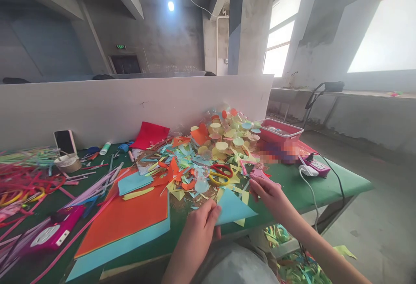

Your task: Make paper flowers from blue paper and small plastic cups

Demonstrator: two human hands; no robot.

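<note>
My left hand pinches a folded blue paper triangle at its left corner, just over the table's front edge. To its right, my right hand has its fingers drawn together against a pink object. What those fingers hold, if anything, is hidden. Scissors with red and yellow handles lie beyond the triangle among cut paper scraps. Behind them rises a heap of pale yellow paper circles and clear plastic pieces.
Left of my hands lies a stack of orange and blue paper sheets. Farther left are pink tubes, a magenta box and a phone. A red basket and a power strip with cables are at right.
</note>
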